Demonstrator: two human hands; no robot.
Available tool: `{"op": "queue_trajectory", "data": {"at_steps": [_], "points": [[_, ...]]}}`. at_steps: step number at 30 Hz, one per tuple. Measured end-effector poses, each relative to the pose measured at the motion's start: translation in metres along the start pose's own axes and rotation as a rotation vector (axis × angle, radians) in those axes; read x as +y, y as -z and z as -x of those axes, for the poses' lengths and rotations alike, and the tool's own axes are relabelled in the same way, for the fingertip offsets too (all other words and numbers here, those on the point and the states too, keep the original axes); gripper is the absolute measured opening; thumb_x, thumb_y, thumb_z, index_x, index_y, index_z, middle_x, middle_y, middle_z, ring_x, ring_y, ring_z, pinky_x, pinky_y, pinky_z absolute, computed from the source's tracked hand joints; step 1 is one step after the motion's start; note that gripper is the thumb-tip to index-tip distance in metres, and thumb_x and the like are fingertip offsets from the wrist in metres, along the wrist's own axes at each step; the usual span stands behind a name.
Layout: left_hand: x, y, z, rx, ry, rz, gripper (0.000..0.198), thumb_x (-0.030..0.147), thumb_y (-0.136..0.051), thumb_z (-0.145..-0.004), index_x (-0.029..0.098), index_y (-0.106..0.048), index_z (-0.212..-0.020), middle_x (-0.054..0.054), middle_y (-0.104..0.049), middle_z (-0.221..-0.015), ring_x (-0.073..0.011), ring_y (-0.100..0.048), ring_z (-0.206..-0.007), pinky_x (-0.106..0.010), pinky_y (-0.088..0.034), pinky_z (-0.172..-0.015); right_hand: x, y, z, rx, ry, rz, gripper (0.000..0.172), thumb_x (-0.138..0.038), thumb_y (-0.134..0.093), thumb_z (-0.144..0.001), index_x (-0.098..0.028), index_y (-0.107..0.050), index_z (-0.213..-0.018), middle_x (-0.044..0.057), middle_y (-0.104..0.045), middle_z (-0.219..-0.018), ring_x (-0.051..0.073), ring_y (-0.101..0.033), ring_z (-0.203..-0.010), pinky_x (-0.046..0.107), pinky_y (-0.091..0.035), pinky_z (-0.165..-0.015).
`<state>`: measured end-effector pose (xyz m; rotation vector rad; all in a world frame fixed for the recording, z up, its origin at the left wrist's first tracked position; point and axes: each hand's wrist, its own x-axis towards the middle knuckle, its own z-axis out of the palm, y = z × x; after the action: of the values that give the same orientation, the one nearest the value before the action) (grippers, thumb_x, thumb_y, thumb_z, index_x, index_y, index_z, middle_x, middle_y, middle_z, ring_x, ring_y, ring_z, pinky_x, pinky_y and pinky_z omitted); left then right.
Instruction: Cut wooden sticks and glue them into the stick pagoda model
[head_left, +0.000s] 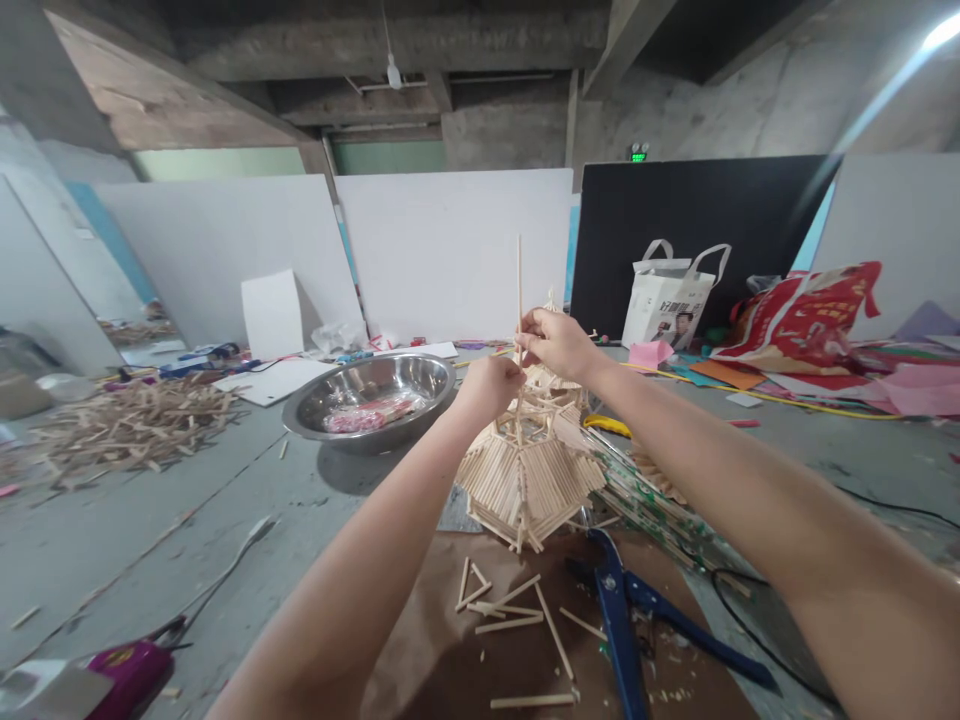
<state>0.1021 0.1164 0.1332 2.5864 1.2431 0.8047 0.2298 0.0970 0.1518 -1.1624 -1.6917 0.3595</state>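
A small tiered model (529,470) built of thin wooden sticks stands on a brown sheet (450,650) on the grey floor. A long thin stick (519,290) rises straight up from the model's top. My left hand (489,385) is closed around the stick low down, just above the roof. My right hand (555,343) pinches the same stick a little higher. Several cut stick pieces (510,610) lie on the brown sheet in front of the model.
A steel bowl (360,420) holding a pink packet sits left of the model. Blue-handled cutters (626,600) lie at the right front. A heap of sticks (135,420) is at far left, a purple tool (127,675) at bottom left. Bags and coloured paper (802,330) crowd the right.
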Motion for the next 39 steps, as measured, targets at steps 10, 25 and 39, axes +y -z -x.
{"op": "queue_trajectory", "data": {"at_steps": [10,25,39], "points": [[0.032,0.055,0.058,0.281,-0.085,0.524,0.027,0.029,-0.049,-0.073,0.016,-0.060,-0.095,-0.005,-0.064,-0.082,-0.0123,-0.056,-0.070,-0.024,-0.044,-0.062,-0.054,0.039,0.055,0.080,0.111,-0.161,0.008,-0.024,-0.050,-0.076,-0.018,-0.047,-0.079,-0.001,-0.054,-0.067,0.009,-0.056,-0.058,0.024,-0.048,-0.058],[0.057,0.024,0.132,-0.131,-0.087,0.781,0.021,0.025,-0.054,-0.072,0.022,-0.062,-0.090,-0.002,-0.064,-0.077,-0.0140,-0.058,-0.068,-0.024,-0.046,-0.061,-0.053,0.011,0.176,-0.327,-0.138,-0.002,0.007,-0.023,-0.050,-0.075,-0.018,-0.054,-0.076,-0.002,-0.055,-0.066,0.008,-0.048,-0.058,0.019,-0.038,-0.053],[0.048,-0.026,0.125,-0.348,0.170,1.157,0.022,0.031,-0.054,-0.072,0.017,-0.063,-0.086,-0.003,-0.064,-0.075,-0.0138,-0.057,-0.067,-0.025,-0.046,-0.061,-0.026,-0.008,0.184,-0.148,-0.476,-0.546,0.022,-0.037,-0.057,-0.068,-0.016,-0.055,-0.071,-0.002,-0.057,-0.061,0.009,-0.055,-0.052,0.022,-0.044,-0.053]]}}
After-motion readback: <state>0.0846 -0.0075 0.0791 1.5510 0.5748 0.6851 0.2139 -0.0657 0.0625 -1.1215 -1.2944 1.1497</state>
